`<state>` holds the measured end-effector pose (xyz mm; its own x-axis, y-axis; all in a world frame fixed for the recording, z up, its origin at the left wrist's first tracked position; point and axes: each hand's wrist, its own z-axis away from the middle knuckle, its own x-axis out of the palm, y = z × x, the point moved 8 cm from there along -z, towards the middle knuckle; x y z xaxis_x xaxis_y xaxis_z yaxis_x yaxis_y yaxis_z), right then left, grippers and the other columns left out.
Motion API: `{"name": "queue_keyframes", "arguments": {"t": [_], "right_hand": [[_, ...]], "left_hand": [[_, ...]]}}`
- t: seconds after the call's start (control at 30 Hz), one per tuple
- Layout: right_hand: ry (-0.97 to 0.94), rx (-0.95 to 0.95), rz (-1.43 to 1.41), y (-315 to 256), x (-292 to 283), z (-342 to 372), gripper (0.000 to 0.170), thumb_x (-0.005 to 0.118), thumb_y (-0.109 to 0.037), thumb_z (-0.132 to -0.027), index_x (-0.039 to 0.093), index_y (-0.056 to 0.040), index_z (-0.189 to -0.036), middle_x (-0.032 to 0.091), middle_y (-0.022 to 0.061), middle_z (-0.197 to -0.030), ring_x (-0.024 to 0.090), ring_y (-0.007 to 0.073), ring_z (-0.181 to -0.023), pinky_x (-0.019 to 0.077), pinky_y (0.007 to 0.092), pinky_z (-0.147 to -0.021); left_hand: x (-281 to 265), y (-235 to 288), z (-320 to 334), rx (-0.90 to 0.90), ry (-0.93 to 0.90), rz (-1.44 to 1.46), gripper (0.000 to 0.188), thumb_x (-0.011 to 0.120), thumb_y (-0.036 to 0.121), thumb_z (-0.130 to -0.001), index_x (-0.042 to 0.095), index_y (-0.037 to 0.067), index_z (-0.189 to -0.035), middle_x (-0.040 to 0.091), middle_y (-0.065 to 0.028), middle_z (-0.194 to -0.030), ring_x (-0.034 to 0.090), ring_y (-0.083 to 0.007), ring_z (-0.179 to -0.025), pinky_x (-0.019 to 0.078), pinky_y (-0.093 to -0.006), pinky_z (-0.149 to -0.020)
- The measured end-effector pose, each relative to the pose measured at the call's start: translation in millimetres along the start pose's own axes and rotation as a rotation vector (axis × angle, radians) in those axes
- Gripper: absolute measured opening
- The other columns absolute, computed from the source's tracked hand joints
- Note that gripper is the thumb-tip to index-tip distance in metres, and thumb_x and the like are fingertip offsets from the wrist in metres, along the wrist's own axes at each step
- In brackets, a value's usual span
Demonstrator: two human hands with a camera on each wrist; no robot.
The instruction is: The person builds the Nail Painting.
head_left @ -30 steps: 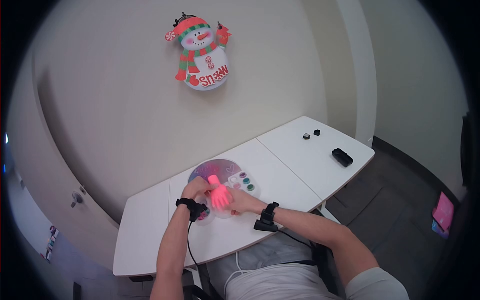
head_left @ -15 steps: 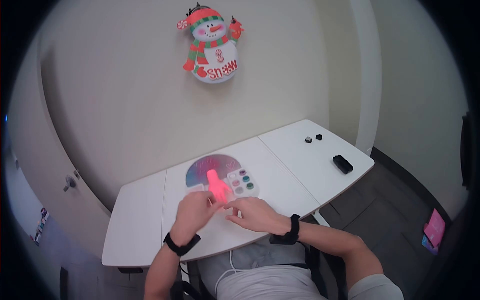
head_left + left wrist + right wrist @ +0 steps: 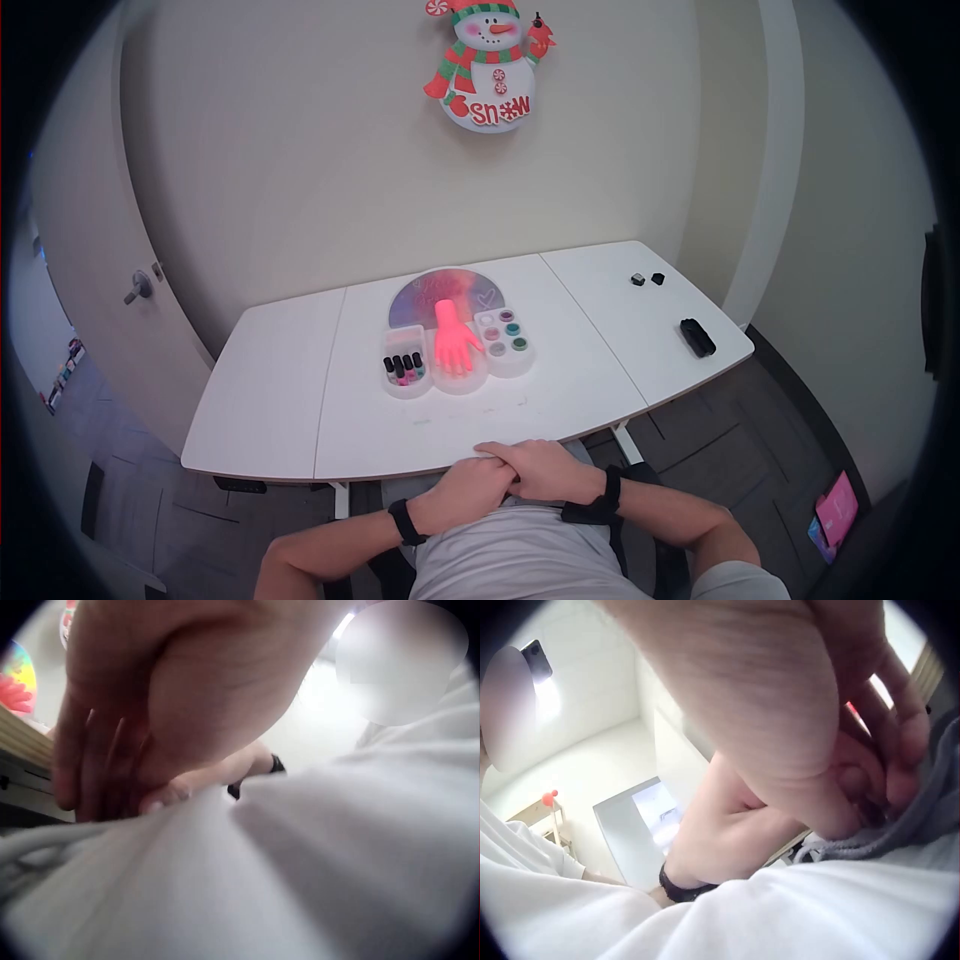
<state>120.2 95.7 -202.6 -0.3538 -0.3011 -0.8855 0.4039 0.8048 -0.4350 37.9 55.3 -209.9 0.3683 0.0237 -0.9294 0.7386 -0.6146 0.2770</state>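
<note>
Both hands rest together at the lap, just off the table's front edge. The left hand (image 3: 466, 494) lies underneath with its fingers loosely bent, while the right hand (image 3: 552, 471) overlaps it from above. Neither holds an object. In the left wrist view the left hand (image 3: 202, 690) hangs over the white shirt, and its fingers are relaxed. The right hand (image 3: 772, 705) touches the left in the right wrist view. On the table stands a bright pink model hand (image 3: 454, 342), upright with fingers down, on a white tray (image 3: 460, 384) before a round, shiny, iridescent backboard (image 3: 410, 300).
Several black-capped bottles (image 3: 403, 366) sit in the tray's left compartment. Small round pots of colour (image 3: 513, 329) fill its right part. A black case (image 3: 697, 338) and two small dark items (image 3: 638, 279) lie on the table's right. A snowman sign (image 3: 490, 75) hangs on the wall.
Both hands have drawn back from the pink model hand and tray to the lap, where they now overlap. The model hand stays on its tray. The head view has shifted.
</note>
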Motion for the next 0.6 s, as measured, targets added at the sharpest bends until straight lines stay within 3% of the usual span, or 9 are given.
{"name": "queue_keyframes", "arguments": {"t": [0.03,0.13,0.3,0.37,0.6], "right_hand": [[0.013,-0.007,-0.018,1.0,-1.9,-1.0,0.075,0.08,-0.013,-0.083,0.057,-0.0131,-0.154,0.079,0.0231,-0.104,0.076,0.0456,-0.095,0.0606,0.0544,-0.082],[0.018,-0.006,-0.04,1.4,-2.2,-2.4,0.076,0.08,-0.013,-0.082,0.058,-0.0141,-0.154,0.08,0.0221,-0.104,0.076,0.0454,-0.094,0.0609,0.0541,-0.081],[0.039,-0.015,-0.063,8.7,0.6,-6.2,0.075,0.08,-0.013,-0.079,0.061,-0.0135,-0.152,0.08,0.0218,-0.101,0.076,0.0455,-0.091,0.0615,0.0534,-0.08],[0.057,-0.049,-0.049,10.8,-0.8,-7.5,0.081,0.083,-0.016,-0.076,0.06,-0.0171,-0.154,0.079,0.02,-0.09,0.076,0.0434,-0.081,0.0612,0.0505,-0.074],[0.006,0.013,-0.037,10.0,-4.5,-9.1,0.077,0.084,-0.018,-0.076,0.064,-0.0168,-0.15,0.079,0.0225,-0.094,0.077,0.0452,-0.086,0.0617,0.0536,-0.077]], "left_hand": [[1.7,-3.7,-1.5,-0.058,-0.035,0.031,0.016,0.066,0.005,-0.091,0.072,-0.001,-0.105,0.075,-0.0196,-0.102,0.075,-0.0397,-0.092,0.0619,-0.0487,-0.078],[1.4,-4.8,0.2,-0.015,-0.025,0.006,0.017,0.066,0.004,-0.091,0.072,-0.001,-0.106,0.075,-0.0196,-0.101,0.075,-0.0411,-0.089,0.0618,-0.05,-0.074],[-2.1,-2.1,-1.3,-0.007,-0.016,-0.003,0.018,0.066,0.004,-0.09,0.073,0.0,-0.106,0.075,-0.0193,-0.101,0.075,-0.0412,-0.089,0.0619,-0.0497,-0.074],[-3.6,-0.8,-4.1,-0.011,-0.02,-0.003,0.018,0.067,0.004,-0.089,0.073,0.0,-0.106,0.075,-0.0189,-0.101,0.075,-0.0411,-0.089,0.0618,-0.0497,-0.074],[-3.2,-4.3,-4.6,-0.009,-0.018,-0.019,0.017,0.067,0.006,-0.089,0.073,0.002,-0.104,0.076,-0.0167,-0.099,0.076,-0.0404,-0.087,0.0617,-0.0496,-0.072]]}}
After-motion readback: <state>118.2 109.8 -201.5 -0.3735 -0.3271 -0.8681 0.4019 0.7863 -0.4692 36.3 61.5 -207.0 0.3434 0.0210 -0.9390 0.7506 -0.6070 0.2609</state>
